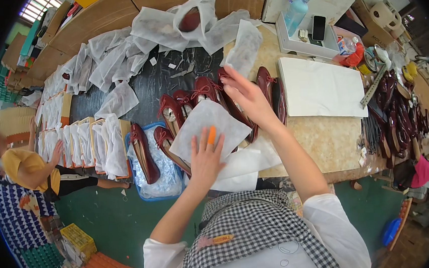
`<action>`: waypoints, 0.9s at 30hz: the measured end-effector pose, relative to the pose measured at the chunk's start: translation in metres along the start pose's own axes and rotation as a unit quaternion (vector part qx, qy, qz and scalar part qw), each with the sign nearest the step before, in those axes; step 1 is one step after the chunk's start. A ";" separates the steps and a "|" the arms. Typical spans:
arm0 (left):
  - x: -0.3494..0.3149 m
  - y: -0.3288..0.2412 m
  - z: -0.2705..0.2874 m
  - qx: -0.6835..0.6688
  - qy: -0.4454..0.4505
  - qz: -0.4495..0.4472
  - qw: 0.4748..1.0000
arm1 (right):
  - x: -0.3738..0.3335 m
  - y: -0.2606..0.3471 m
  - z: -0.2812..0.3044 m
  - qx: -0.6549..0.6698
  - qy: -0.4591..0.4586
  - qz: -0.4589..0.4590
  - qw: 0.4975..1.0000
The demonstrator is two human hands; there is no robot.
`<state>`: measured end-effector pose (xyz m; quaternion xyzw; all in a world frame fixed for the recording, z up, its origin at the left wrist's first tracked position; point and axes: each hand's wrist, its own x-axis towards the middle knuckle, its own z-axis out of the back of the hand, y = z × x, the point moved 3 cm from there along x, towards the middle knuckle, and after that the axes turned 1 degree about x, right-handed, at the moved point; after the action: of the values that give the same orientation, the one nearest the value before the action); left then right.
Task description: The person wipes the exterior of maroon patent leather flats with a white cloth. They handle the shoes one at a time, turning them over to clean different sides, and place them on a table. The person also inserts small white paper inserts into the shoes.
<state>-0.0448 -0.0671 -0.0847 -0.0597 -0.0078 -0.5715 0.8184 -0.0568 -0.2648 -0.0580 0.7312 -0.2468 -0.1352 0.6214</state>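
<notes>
A white sheet of tissue paper lies over some of the dark red bow-trimmed ballet flats in front of me. My left hand rests on the sheet, fingers spread and an orange cover on one of them. Above the shoes, my right hand reaches with its fingers stretched out, close to the end of one flat; whether it touches cannot be made out. More flats stand around the sheet, among them one on the left and one on the right. Another flat sits over a blue basket lined with clear plastic.
Tissue-wrapped bundles spread along the back left, beside boxes of wrapped shoes. A white board lies at the right, below a tray with a bottle and phone. Dark red shoes pile farther right. Co-workers are at both sides.
</notes>
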 end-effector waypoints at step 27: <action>-0.045 0.019 0.063 -0.694 -0.014 0.263 0.670 | -0.107 0.042 -0.044 -0.301 0.090 -0.059 0.947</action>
<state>-0.0389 -0.0118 -0.0279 -0.6180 0.3953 -0.1724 0.6574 -0.1321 -0.1755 -0.0202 0.5324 -0.0940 -0.1727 0.8233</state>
